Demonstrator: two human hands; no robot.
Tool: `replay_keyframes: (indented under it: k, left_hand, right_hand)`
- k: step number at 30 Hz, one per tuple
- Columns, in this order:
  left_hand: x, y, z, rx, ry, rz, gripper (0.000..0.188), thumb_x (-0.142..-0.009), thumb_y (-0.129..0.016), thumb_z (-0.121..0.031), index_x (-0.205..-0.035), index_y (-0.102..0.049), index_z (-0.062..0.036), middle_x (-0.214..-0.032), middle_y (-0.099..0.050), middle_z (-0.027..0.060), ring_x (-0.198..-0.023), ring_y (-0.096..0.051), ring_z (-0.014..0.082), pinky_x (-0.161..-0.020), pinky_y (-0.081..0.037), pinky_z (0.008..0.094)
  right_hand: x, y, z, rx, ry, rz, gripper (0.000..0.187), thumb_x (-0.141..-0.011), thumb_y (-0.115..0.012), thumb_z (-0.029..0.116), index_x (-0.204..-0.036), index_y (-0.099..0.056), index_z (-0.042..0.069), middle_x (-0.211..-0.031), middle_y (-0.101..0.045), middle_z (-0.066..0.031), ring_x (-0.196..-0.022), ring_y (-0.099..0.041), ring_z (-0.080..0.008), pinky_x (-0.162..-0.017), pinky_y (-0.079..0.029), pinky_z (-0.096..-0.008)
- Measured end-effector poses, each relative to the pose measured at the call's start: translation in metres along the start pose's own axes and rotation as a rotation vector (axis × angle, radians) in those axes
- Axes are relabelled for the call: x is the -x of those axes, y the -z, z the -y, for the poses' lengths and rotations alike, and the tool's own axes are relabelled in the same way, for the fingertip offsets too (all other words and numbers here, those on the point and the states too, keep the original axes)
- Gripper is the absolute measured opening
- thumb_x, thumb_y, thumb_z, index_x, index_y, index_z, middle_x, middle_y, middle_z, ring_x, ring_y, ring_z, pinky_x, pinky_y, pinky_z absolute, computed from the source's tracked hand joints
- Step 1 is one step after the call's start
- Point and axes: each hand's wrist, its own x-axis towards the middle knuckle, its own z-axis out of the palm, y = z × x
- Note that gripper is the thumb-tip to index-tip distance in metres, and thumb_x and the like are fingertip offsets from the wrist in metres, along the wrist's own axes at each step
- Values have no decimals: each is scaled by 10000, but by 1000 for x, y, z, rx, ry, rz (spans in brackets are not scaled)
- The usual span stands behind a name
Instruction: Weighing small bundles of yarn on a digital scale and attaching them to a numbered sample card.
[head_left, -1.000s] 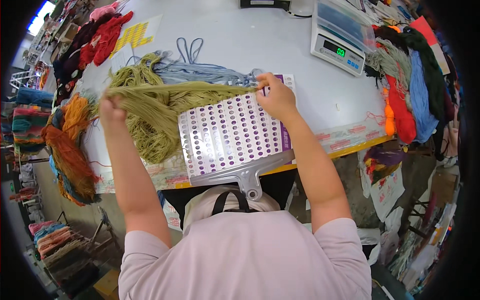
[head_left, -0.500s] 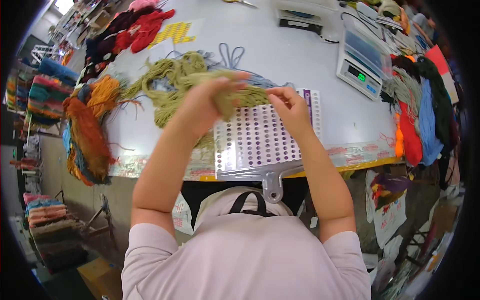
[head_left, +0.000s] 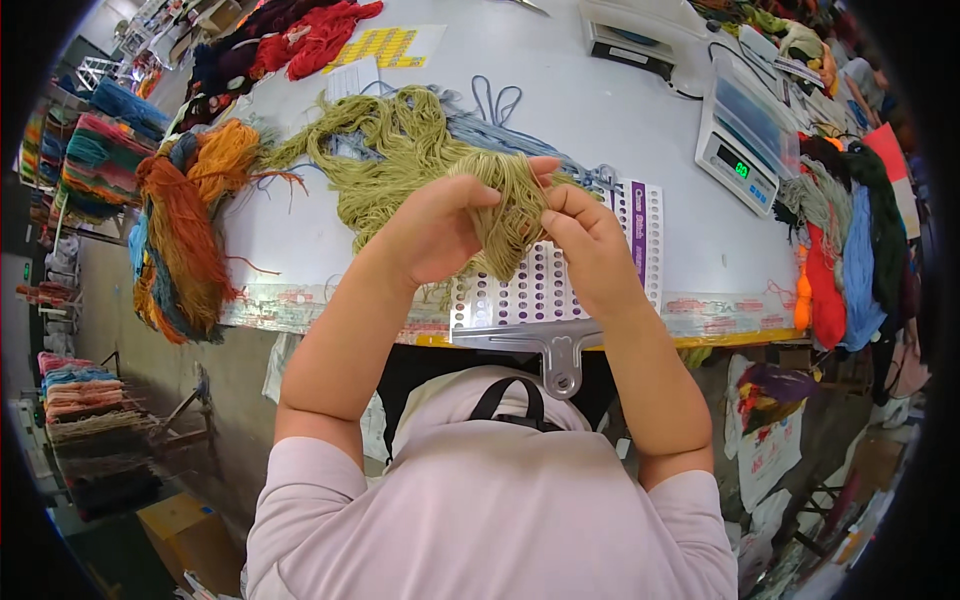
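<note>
A big loose bundle of olive-green thread spreads over the table, and one end of it is gathered up in front of me. My left hand is wrapped under and around that gathered end, with strands hanging over the fingers. At its right side, the thumb and fingers of my right hand pinch together at the edge of the strands. Below both hands lies a white card with rows of punched holes, partly covered by the thread. A large metal clip grips the card at the table's near edge.
Blue-grey thread lies behind the green bundle. Orange and rust skeins hang at the left edge, red ones lie farther back. A digital scale stands at right beside hanging coloured skeins.
The gathered end of green thread has come nearer and fanned downward between my hands. My left hand has turned palm-up and moved right; my right hand has shifted slightly nearer.
</note>
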Motion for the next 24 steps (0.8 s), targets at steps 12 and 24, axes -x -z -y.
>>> replay_keyframes:
  k: [12, 24]
  left_hand:
    - [6, 2, -3, -161, -187, 21, 651, -660, -422, -12, -1301, -415, 97, -933, -582, 77, -815, -569, 175, -822, -465, 323]
    - [76, 83, -48, -273, 52, -22, 315, -939, -482, -222, -650, -449, -100, -509, -312, -60, -389, -257, 22, -338, -179, 199]
  right_hand:
    - [4, -12, 14, -262, -77, -48, 135, -883, -450, 72, -914, -568, 14, -836, -551, -19, -706, -465, -78, -711, -394, -229]
    - [19, 104, 66, -357, -149, -51, 222, -956, -477, 203, -871, -586, 30, -552, -299, 67, -436, -257, -40, -414, -249, -209]
